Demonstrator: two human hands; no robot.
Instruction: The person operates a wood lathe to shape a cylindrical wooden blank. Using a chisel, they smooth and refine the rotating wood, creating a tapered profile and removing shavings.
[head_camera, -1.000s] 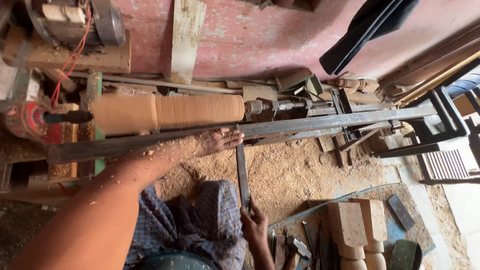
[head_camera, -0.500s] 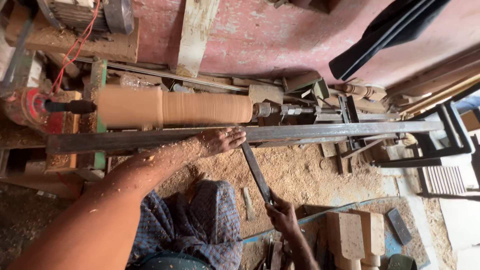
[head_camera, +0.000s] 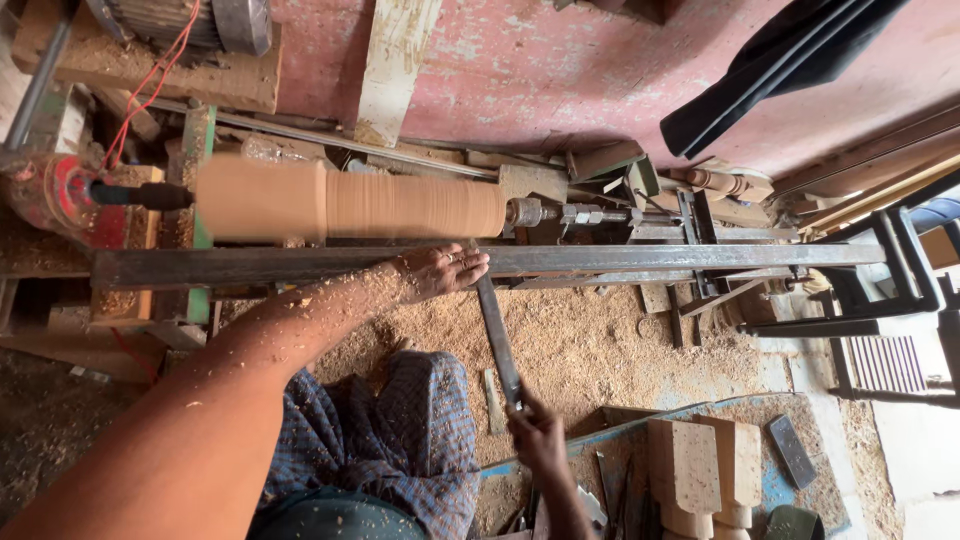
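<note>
Right hand (head_camera: 537, 440) now higher, fingers clamped on flat steel chisel (head_camera: 497, 335); left hand (head_camera: 440, 272) fingers together on rail (head_camera: 650, 258).

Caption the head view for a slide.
Left hand on steel rest bar, right hand gripping long chisel beside wooden cylinder.

The person's arms are bare, with no sleeve in view. The left forearm (head_camera: 300, 320) is dusted with wood shavings and sawdust up to the left hand (head_camera: 438, 272), where a ring shows on one of the fingers (head_camera: 452, 258). The right hand (head_camera: 537, 440) is bare too. Over the lap lies a blue and grey checked cloth (head_camera: 385, 435), wrapped like a skirt, with a dark band (head_camera: 335, 515) at the waist.
</note>
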